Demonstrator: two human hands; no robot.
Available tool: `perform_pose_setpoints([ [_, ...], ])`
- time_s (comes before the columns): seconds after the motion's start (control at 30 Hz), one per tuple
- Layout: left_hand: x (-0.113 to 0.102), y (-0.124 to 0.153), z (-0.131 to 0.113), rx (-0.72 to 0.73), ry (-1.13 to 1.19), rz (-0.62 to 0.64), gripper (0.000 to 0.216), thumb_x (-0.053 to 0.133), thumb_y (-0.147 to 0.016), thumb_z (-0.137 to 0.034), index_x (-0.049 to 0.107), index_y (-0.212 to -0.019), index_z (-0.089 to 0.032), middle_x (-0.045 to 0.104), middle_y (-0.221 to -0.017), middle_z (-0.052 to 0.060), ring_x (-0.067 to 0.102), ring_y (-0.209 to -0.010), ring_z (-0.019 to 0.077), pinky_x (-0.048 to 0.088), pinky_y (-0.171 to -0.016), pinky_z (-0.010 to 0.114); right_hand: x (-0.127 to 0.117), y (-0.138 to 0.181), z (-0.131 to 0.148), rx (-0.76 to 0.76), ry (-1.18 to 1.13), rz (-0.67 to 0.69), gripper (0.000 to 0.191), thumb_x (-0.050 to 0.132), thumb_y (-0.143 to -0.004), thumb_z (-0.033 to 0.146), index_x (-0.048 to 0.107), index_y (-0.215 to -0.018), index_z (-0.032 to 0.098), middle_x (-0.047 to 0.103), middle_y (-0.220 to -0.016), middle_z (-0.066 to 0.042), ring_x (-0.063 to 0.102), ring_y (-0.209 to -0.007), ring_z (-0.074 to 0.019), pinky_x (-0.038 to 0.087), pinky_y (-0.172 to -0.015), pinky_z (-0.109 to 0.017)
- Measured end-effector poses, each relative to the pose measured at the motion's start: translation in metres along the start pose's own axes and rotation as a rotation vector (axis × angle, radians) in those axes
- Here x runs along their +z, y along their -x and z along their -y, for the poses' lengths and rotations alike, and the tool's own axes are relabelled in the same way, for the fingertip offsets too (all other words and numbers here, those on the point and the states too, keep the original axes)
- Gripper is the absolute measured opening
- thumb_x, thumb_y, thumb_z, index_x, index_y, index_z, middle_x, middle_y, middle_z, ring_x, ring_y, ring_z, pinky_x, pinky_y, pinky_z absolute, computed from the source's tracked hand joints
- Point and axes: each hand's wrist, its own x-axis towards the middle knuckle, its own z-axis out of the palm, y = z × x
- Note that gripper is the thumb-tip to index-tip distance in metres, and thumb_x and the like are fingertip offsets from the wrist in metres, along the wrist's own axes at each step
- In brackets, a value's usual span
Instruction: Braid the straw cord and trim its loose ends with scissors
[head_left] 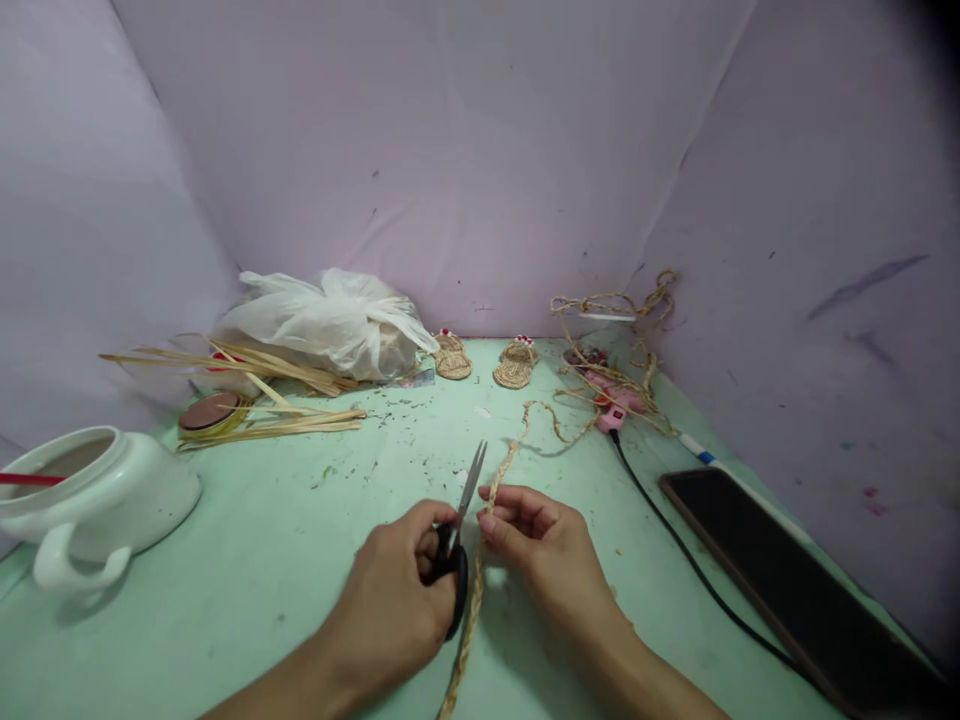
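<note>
Braided straw cord [504, 467] in pinched R grip [551, 548], slim blk-handled metal scissors [469, 487] w/in curled L grip [394, 585]

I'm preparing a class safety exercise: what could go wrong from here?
The left hand holds scissors close beside the right hand; a slip might nick it. The scissors also sit near the braided cord pinched in the right hand, so a stray snip could damage the braid.
</note>
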Motion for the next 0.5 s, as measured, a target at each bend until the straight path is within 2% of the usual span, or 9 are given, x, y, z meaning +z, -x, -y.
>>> perform_pose_setpoints([
  [0.1, -0.024, -0.004, -0.001, 0.294, -0.503, -0.069, 0.035, 0.05, -0.065, -0.018, 0.051, -0.1, -0.022, 0.06, -0.078, 0.001, 0.052, -0.069, 0.0179, 0.038, -0.067, 0.033, -0.002, -0.002, 0.0, -0.012, 0.006, 0.014, 0.027, 0.074, -0.049, 0.023, 0.068, -0.073, 0.012, 0.059, -0.056, 0.0, 0.051, -0.05, -0.0111, 0.041, -0.051, -0.025],
  [0.17, -0.035, -0.007, 0.0, 0.463, -0.706, -0.065, 0.046, 0.047, -0.064, -0.015, 0.048, -0.109, -0.019, 0.06, -0.086, 0.006, 0.053, -0.076, 0.0207, 0.035, -0.076, 0.04, -0.003, -0.003, 0.001, -0.009, 0.01, 0.038, 0.026, 0.073, -0.048, 0.022, 0.068, -0.073, 0.012, 0.06, -0.055, 0.0, 0.05, -0.048, -0.0109, 0.041, -0.05, -0.025],
  [0.23, -0.041, -0.011, 0.004, 0.563, -0.814, -0.067, 0.053, 0.046, -0.063, -0.013, 0.045, -0.116, -0.016, 0.059, -0.085, 0.008, 0.053, -0.078, 0.0213, 0.033, -0.081, 0.043, -0.003, -0.003, 0.002, 0.003, 0.017, 0.051, 0.025, 0.073, -0.048, 0.02, 0.068, -0.072, 0.013, 0.061, -0.054, -0.001, 0.049, -0.047, -0.0108, 0.041, -0.049, -0.025],
  [0.37, -0.041, -0.014, 0.009, 0.605, -0.883, -0.045, 0.057, 0.044, -0.064, -0.012, 0.04, -0.121, -0.014, 0.058, -0.085, 0.008, 0.052, -0.079, 0.0207, 0.03, -0.085, 0.046, -0.003, -0.002, 0.002, 0.015, 0.06, 0.066, 0.022, 0.071, -0.049, 0.018, 0.069, -0.07, 0.013, 0.061, -0.052, -0.001, 0.047, -0.045, -0.0101, 0.037, -0.048, -0.024],
  [0.5, -0.042, -0.015, 0.012, 0.598, -0.896, -0.012, 0.058, 0.041, -0.065, -0.009, 0.036, -0.123, -0.014, 0.058, -0.086, 0.008, 0.053, -0.081, 0.02, 0.027, -0.089, 0.045, -0.003, 0.0, 0.003, -0.017, 0.089, 0.109, 0.013, 0.068, -0.052, 0.018, 0.07, -0.064, 0.014, 0.055, -0.048, 0.002, 0.039, -0.044, -0.0081, 0.03, -0.045, -0.022],
])
